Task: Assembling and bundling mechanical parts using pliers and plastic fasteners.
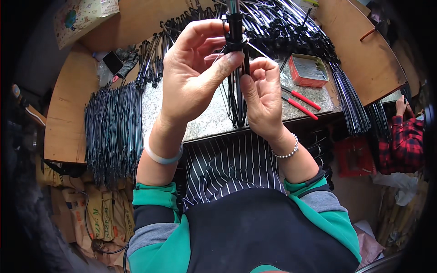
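An umbrella frame (236, 34) stands upright in front of me, with a metal shaft at the top, black plastic collars and thin black ribs hanging down. My left hand (193, 75) is closed round it at the collars, thumb pressed on the front. Lower down, my right hand (264, 95) pinches the black ribs between thumb and fingers. The frame's lower end hangs over the speckled tabletop (200, 119). Pliers with red handles (302, 102) lie to the right of my right hand.
A red tin (309, 75) holds thin metal pieces. Black ribs (114, 132) hang over the table's left edge, more ribs (348, 100) at the right. Umbrella shafts (291, 32) pile up at the back. A phone (112, 62) lies back left. Another person's checked sleeve (403, 143) shows far right.
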`<state>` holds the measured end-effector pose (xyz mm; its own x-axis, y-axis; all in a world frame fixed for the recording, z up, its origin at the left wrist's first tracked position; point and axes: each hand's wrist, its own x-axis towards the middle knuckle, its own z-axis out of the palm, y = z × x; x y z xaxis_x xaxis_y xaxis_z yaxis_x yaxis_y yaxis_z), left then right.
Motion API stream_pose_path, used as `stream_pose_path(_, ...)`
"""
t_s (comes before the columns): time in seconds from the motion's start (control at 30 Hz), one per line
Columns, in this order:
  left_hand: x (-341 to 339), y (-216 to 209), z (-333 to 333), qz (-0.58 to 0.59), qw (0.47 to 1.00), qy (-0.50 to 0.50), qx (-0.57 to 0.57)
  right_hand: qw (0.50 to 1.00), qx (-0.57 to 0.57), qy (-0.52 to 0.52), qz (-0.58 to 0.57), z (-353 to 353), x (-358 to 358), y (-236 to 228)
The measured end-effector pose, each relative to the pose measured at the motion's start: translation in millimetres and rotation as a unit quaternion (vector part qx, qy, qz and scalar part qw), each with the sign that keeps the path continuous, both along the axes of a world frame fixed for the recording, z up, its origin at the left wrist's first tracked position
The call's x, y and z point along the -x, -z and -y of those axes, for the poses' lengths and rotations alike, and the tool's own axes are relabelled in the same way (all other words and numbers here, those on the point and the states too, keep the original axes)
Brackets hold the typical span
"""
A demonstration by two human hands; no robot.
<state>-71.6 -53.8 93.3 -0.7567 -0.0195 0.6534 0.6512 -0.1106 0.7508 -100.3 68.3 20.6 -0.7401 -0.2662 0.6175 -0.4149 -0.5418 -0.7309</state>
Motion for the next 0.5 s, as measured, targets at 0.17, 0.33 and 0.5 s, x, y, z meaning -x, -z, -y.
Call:
stream_pose_path(0.17,-6.4,1.1,2.9,-0.015,1.000,-0.014,0.018,1.000,0.008,-0.008,-0.026,0.5,-3.5,0.7)
stream_pose_path(0.33,-8.3,2.5,3.1,-0.028,0.999,-0.013,0.022,0.999,0.028,-0.025,-0.027,-1.5,-5.5,-1.7)
stream_pose_path(0.5,-8.2,7.0,3.3,-0.021,0.999,-0.020,0.026,0.998,0.041,-0.041,0.014,-1.6,-4.2,-1.8)
